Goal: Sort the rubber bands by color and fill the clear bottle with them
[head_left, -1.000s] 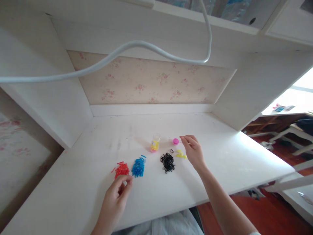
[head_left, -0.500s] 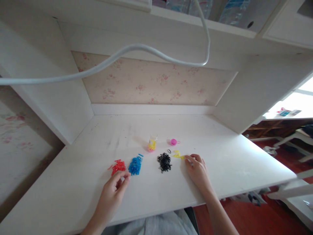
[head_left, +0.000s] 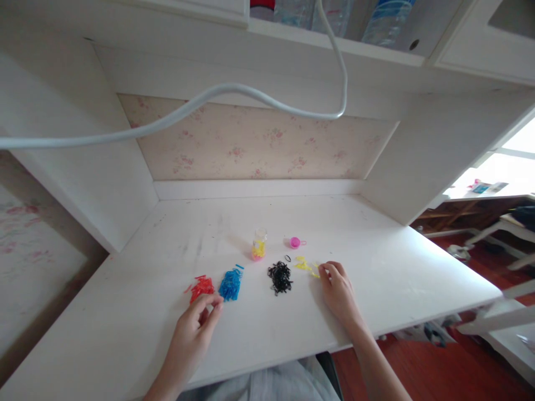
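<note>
My left hand (head_left: pixel 194 328) hovers just in front of the red pile (head_left: pixel 202 287) and beside the blue pile (head_left: pixel 230 284), thumb and fingertips pressed together; anything between them is too small to make out. At the right, my right hand (head_left: pixel 337 289) rests on the desk with its fingertips pinched at the edge of the loose yellow pieces (head_left: pixel 304 264); what they pinch is hidden. Between the hands lies a pile of small black bands (head_left: pixel 280 277), with one black ring behind it. A clear container (head_left: pixel 258 247) with yellow pieces stands behind the piles. Right of it lies a pink cap (head_left: pixel 295 243).
The white desk (head_left: pixel 251 334) has side panels and a back wall. A thick white cable (head_left: pixel 234 89) hangs across the view above it. Plastic bottles (head_left: pixel 387 22) stand on the shelf overhead. A white chair (head_left: pixel 501 323) is at the right.
My right hand has shifted slightly away from the yellow pieces, and these look a little more spread toward it. My left hand is almost unmoved. The view has tilted slightly.
</note>
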The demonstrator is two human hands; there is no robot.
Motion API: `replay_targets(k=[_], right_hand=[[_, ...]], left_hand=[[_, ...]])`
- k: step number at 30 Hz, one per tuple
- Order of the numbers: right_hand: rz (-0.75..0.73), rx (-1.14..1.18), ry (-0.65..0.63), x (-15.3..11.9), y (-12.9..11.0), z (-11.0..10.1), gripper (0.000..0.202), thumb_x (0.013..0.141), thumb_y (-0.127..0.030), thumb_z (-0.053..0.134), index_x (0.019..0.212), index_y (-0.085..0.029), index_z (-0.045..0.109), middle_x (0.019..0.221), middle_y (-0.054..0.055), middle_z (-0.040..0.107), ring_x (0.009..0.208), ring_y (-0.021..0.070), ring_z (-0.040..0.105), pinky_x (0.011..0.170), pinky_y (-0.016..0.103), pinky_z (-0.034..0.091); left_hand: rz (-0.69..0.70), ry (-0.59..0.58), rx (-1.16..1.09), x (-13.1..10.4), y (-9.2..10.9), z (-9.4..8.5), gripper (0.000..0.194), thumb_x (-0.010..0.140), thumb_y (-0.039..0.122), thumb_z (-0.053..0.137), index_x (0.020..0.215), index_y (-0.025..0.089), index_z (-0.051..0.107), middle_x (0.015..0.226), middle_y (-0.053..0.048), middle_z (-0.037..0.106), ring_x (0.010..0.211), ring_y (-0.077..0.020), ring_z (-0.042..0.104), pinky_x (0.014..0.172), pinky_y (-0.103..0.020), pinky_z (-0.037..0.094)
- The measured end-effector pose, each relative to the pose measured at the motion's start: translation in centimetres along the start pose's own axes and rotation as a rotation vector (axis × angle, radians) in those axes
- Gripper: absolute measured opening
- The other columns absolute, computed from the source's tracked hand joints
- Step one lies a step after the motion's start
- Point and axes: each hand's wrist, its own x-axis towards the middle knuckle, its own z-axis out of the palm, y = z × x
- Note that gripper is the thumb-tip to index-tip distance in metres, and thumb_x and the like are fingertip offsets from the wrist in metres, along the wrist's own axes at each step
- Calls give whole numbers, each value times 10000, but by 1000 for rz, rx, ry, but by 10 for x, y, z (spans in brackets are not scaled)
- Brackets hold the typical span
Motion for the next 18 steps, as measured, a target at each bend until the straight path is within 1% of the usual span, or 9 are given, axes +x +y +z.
replay_targets(k=[4,7,9,11,13,15,18], right_hand=[[45,54,65,0,-2,-2,395,900,-493,369,911,-204,638,1072,101,571,833,198,573,784,360,458],[71,126,111,1,-15,-3,391,892,-510,397,891,-199,634,1042,95,585,787,177,569,715,325,475],[37,186,110,3,-35,-2,379,896,-504,406,879,-200,631,1025,88,589,786,169,568,671,300,476],[-46,242,77,7,-63,-2,355,903,-484,414,884,-207,635,1027,80,586,795,160,569,660,284,472],[-135,294,58,13,-95,-1,321,914,-454,418,916,-221,638,1043,71,579,820,154,569,688,280,472],[-209,319,45,22,-123,1,305,922,-434,414,907,-228,639,1027,65,576,847,156,567,726,290,472],[-289,319,16,37,-150,8,290,928,-409,412,901,-231,639,1029,62,568,904,167,563,781,310,466]], left_hand=[[-1,8,-7,-1,-3,0,295,786,453,586,930,205,653,760,-5,653,578,-134,535,580,-233,457],[11,13,-13,0,-3,1,262,783,436,590,904,214,660,803,-9,671,586,-133,546,587,-234,460],[8,6,-17,1,-3,2,256,783,440,589,874,212,659,838,-16,677,612,-139,560,602,-239,462],[2,-2,-21,2,-2,2,261,787,442,586,869,205,656,854,-22,676,616,-141,556,602,-243,459],[0,-4,-24,2,-1,2,265,791,438,585,887,202,658,844,-20,673,598,-136,538,590,-246,451],[-5,-3,-34,1,-1,1,276,795,438,582,915,203,662,830,-15,669,598,-139,536,588,-249,447],[-19,-1,-51,0,-2,1,296,793,447,584,939,205,670,838,-19,669,608,-145,544,586,-253,446]])
